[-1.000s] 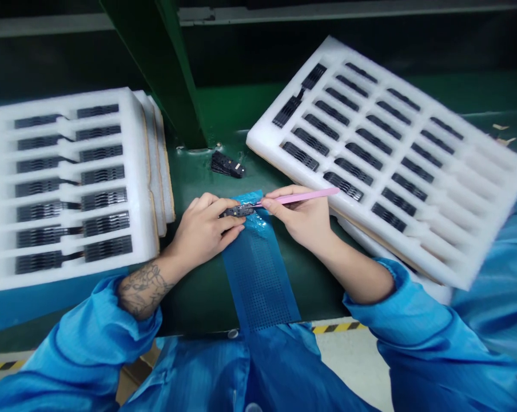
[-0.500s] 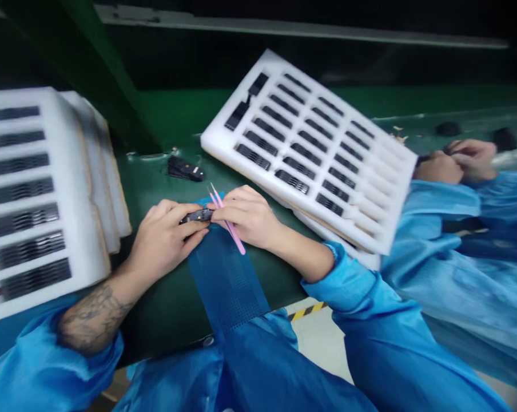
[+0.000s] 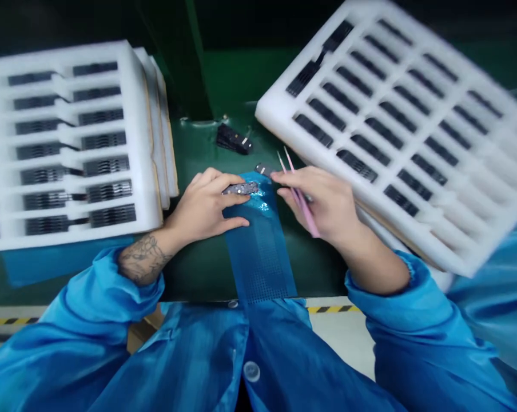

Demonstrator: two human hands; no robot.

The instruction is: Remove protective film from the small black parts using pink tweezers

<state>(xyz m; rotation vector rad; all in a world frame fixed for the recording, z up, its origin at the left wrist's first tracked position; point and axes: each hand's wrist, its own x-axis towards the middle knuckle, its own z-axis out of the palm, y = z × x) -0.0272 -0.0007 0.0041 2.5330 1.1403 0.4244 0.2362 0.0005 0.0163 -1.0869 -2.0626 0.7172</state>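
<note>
Two hands over the bench, yours, close together but not touching. Your left hand (image 3: 202,206) clamps a small dark part (image 3: 241,188) between thumb and fingers, just over the far end of a blue perforated film strip (image 3: 261,257), where the film has a crinkled shine. Your right hand (image 3: 321,200) sits just to the right, closed around pink tweezers (image 3: 305,213), their tips pointing far and up, prongs slightly apart. A small grey part (image 3: 263,169) lies just beyond your right fingertips, at the strip's far end; cannot tell whether they touch it.

Green bench (image 3: 194,154) under all of this. Dark clump of parts (image 3: 233,139) sits on it, far of your hands, on its own. To the left, a stack of white foam trays (image 3: 144,143), with rows of black parts (image 3: 106,166) in the slots. To the right, a tilted white foam tray (image 3: 271,111) with more black parts (image 3: 357,166), its right side blurred and overhanging the bench; another foam layer (image 3: 382,246) shows beneath it. Near edge: your blue smock sleeves (image 3: 108,292), a tattoo (image 3: 144,260) on your left forearm, and yellow-and-black hazard tape (image 3: 333,309) along the floor.
</note>
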